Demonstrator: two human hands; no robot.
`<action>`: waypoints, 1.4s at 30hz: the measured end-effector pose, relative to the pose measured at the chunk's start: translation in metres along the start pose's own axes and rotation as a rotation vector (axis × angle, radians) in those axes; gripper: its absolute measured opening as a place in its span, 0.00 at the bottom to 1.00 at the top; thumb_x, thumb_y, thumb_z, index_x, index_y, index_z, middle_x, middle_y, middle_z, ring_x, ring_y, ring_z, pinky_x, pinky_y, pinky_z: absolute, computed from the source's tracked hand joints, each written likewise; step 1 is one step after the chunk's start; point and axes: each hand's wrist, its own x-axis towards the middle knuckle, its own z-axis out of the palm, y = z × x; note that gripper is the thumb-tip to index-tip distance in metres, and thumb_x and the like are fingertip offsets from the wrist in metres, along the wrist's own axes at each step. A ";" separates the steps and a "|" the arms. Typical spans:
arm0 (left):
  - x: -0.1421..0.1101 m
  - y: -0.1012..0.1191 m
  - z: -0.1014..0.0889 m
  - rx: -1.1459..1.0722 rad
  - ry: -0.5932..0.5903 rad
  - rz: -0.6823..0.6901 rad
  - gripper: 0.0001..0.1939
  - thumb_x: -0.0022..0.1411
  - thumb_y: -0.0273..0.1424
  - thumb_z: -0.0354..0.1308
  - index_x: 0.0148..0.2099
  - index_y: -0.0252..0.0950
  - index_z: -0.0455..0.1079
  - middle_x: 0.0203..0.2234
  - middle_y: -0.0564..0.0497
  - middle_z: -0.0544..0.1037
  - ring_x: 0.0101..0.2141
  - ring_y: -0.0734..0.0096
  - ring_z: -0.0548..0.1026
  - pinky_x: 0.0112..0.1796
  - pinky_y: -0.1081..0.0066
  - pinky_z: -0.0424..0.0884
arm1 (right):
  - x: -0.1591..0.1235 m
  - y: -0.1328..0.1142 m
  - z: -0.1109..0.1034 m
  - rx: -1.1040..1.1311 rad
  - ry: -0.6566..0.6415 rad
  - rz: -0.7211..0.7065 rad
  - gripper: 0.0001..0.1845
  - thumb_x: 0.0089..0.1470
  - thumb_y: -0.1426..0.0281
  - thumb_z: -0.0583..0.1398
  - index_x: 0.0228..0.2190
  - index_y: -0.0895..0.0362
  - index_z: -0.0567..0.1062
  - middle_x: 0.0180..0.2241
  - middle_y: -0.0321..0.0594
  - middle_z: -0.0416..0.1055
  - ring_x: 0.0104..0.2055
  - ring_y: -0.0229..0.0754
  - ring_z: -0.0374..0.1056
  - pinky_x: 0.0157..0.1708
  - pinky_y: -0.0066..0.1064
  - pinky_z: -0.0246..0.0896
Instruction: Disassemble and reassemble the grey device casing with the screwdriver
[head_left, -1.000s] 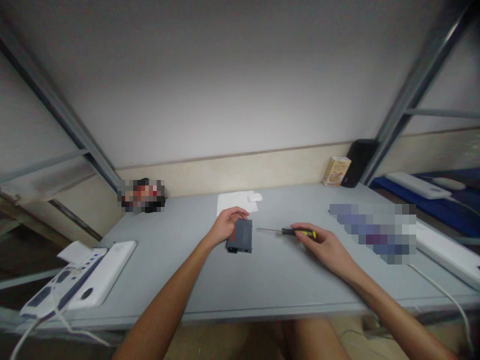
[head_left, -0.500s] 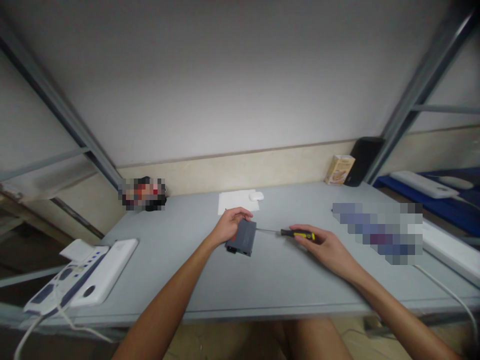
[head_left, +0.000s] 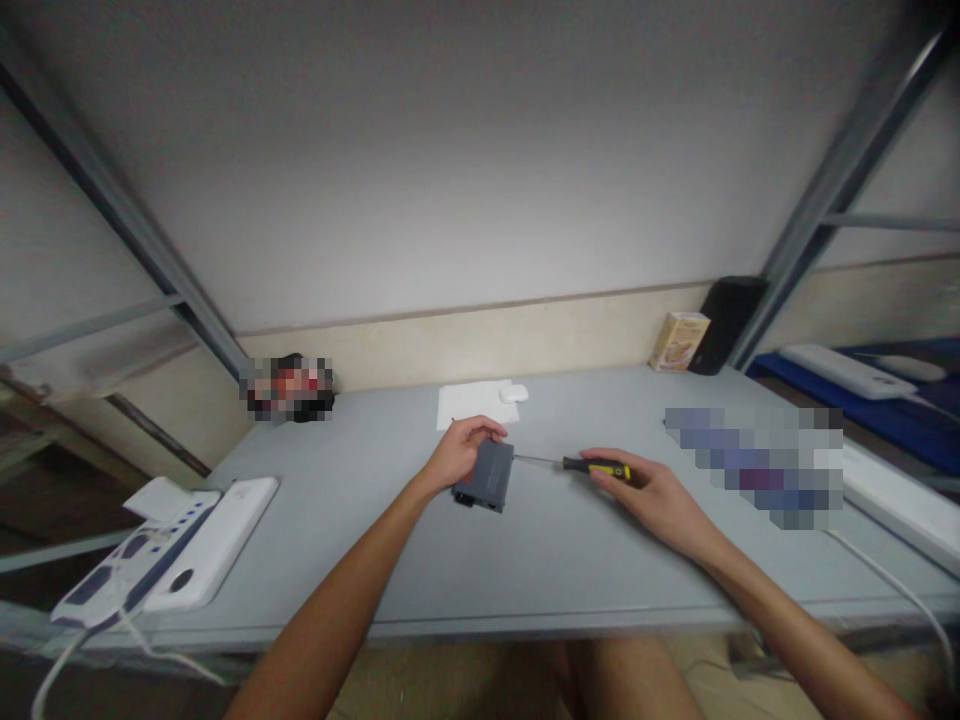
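A small dark grey electronic box [head_left: 491, 474] with ports along its near edge is gripped at its left side by my left hand [head_left: 457, 452]. My right hand [head_left: 645, 495] is closed around the black and yellow handle of a screwdriver [head_left: 604, 468]. The screwdriver's thin shaft points left, and its tip meets the box's right side near the far corner. Whether the tip sits in a screw is too small to tell. Behind my left hand lies white paper [head_left: 472, 398] with a white rounded case [head_left: 514, 394] at its right edge.
On the grey table [head_left: 420, 590], a white power strip [head_left: 135, 560] and a white flat device [head_left: 217, 550] lie at the left. A yellow box [head_left: 679, 342] and a black speaker-like object [head_left: 729, 320] stand at the back right. A long white bar [head_left: 900, 500] lies at the right.
Almost nothing differs. The box and screwdriver appear very slightly shifted to the right, with both hands keeping the same grip.
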 end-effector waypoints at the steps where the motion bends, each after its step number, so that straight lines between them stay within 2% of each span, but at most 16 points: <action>1: 0.000 0.000 0.000 0.007 0.001 0.002 0.13 0.67 0.27 0.51 0.41 0.35 0.78 0.35 0.48 0.81 0.38 0.66 0.79 0.42 0.68 0.71 | 0.000 0.000 0.000 -0.002 -0.005 -0.004 0.26 0.56 0.50 0.64 0.50 0.53 0.81 0.39 0.43 0.81 0.35 0.44 0.71 0.29 0.30 0.63; 4: 0.000 0.002 0.000 0.021 -0.001 -0.003 0.14 0.67 0.26 0.50 0.41 0.35 0.78 0.34 0.48 0.81 0.38 0.66 0.78 0.42 0.69 0.71 | 0.000 0.000 -0.001 -0.021 -0.025 -0.012 0.26 0.57 0.50 0.63 0.49 0.53 0.81 0.40 0.43 0.81 0.36 0.45 0.72 0.31 0.31 0.64; 12: -0.002 0.009 0.001 0.113 0.005 0.046 0.17 0.65 0.21 0.47 0.41 0.35 0.78 0.35 0.48 0.81 0.39 0.66 0.78 0.44 0.68 0.71 | 0.001 0.002 0.000 -0.020 0.005 -0.005 0.25 0.56 0.51 0.64 0.49 0.53 0.82 0.34 0.41 0.80 0.29 0.42 0.68 0.25 0.29 0.60; 19: -0.003 0.014 0.001 0.139 0.013 0.054 0.16 0.66 0.24 0.49 0.40 0.36 0.79 0.35 0.48 0.81 0.39 0.66 0.78 0.43 0.68 0.71 | 0.000 -0.001 0.000 -0.018 -0.001 -0.025 0.25 0.55 0.51 0.64 0.48 0.53 0.82 0.36 0.43 0.81 0.34 0.46 0.72 0.27 0.30 0.64; 23: -0.003 0.014 0.002 0.154 0.011 0.074 0.15 0.66 0.24 0.49 0.40 0.36 0.79 0.35 0.48 0.81 0.39 0.66 0.78 0.44 0.69 0.71 | 0.001 0.000 0.000 -0.019 0.010 -0.026 0.26 0.54 0.51 0.64 0.48 0.53 0.82 0.34 0.42 0.80 0.32 0.44 0.70 0.26 0.30 0.63; 26: -0.004 0.015 0.002 0.170 0.011 0.096 0.14 0.66 0.24 0.50 0.39 0.35 0.78 0.36 0.48 0.81 0.40 0.66 0.78 0.45 0.68 0.71 | 0.001 0.001 0.001 -0.016 0.015 -0.004 0.26 0.55 0.50 0.64 0.49 0.53 0.81 0.32 0.41 0.79 0.28 0.41 0.67 0.24 0.29 0.59; 30: -0.006 0.022 0.003 0.199 -0.006 0.152 0.11 0.66 0.24 0.54 0.40 0.36 0.78 0.38 0.47 0.81 0.42 0.65 0.77 0.48 0.66 0.70 | 0.000 -0.001 0.001 0.013 0.019 -0.019 0.26 0.54 0.51 0.65 0.48 0.53 0.82 0.34 0.42 0.79 0.28 0.41 0.66 0.25 0.29 0.60; 35: -0.010 0.034 0.004 0.236 -0.031 0.201 0.09 0.66 0.27 0.58 0.44 0.36 0.78 0.41 0.45 0.78 0.45 0.63 0.75 0.50 0.64 0.69 | -0.001 -0.003 -0.001 0.048 0.021 0.010 0.27 0.54 0.50 0.65 0.49 0.54 0.82 0.24 0.37 0.73 0.22 0.37 0.59 0.19 0.27 0.51; 37: -0.012 0.037 0.004 0.246 -0.042 0.195 0.10 0.65 0.28 0.60 0.47 0.37 0.78 0.44 0.45 0.76 0.47 0.63 0.75 0.52 0.64 0.68 | -0.002 -0.002 -0.002 0.068 0.023 0.017 0.26 0.54 0.51 0.65 0.49 0.54 0.81 0.24 0.37 0.72 0.21 0.36 0.57 0.18 0.27 0.49; 42: -0.013 0.036 0.005 0.273 -0.103 0.192 0.09 0.64 0.30 0.62 0.47 0.39 0.79 0.45 0.45 0.74 0.47 0.63 0.74 0.53 0.64 0.68 | -0.002 -0.001 -0.003 0.083 0.028 0.009 0.26 0.54 0.51 0.65 0.49 0.53 0.82 0.23 0.37 0.73 0.21 0.36 0.58 0.18 0.27 0.49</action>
